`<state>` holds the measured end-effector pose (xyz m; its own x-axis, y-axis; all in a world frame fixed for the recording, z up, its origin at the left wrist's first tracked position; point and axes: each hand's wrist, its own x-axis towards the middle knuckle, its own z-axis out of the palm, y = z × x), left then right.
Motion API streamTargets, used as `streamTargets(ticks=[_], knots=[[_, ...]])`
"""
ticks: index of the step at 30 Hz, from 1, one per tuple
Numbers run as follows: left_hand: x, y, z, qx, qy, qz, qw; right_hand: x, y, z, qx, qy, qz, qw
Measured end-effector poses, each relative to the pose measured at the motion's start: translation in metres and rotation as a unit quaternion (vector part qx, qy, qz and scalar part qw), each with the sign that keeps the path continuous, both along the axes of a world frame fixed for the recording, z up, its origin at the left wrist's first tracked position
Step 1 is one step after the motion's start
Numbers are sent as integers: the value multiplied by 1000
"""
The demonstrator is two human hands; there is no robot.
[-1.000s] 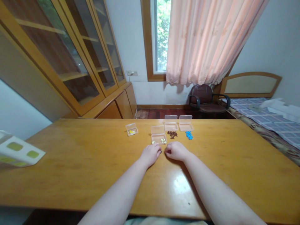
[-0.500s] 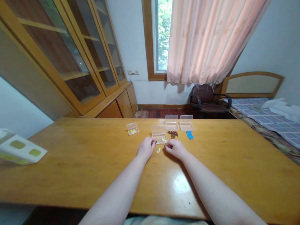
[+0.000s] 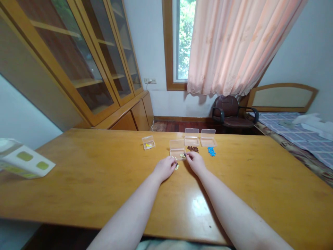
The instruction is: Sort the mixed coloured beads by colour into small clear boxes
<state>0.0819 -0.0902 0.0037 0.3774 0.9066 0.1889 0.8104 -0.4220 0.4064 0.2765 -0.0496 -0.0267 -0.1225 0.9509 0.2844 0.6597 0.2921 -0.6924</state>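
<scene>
A clear plastic box (image 3: pixel 178 155) with its lid raised holds a few small pale yellow pieces (image 3: pixel 182 156). Just in front of it, on the table, lies a little pile of the same pale yellow pieces (image 3: pixel 177 167). My left hand (image 3: pixel 165 168) rests by this pile, its fingertips pinched together at the pieces. Over the box's right edge, the thumb and fingers of my right hand (image 3: pixel 196 162) are pressed together, close to the pieces inside. What either pinch holds is too small to make out.
Dark brown pieces (image 3: pixel 193 149) and blue pieces (image 3: pixel 211 151) lie before two open clear boxes, one left (image 3: pixel 191 141) and one right (image 3: pixel 208 142). A smaller open box (image 3: pixel 148 144) holds yellow bits. A white carton (image 3: pixel 28 160) stands at the left of the wooden table (image 3: pixel 104 180).
My left hand has moved from the box's left corner nearer to the loose pile. My right hand has shifted forward, its fingertips now over the box's right edge. The view has tilted slightly.
</scene>
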Motion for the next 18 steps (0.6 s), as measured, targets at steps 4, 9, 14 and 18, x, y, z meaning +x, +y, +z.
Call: streamTargets(ticks=[4, 9, 14, 18], knots=[[-3, -3, 0, -8, -11, -20, 1000, 3, -12, 8, 3, -72, 108, 992], [-4, -6, 3, -8, -5, -33, 999, 2, -25, 19, 9, -156, 221, 963], [-4, -7, 9, -12, 2, -20, 1000, 0, -25, 22, 17, -213, 226, 951], [-6, -7, 11, -28, 21, -28, 999, 1, -21, 19, 13, -204, 207, 957]])
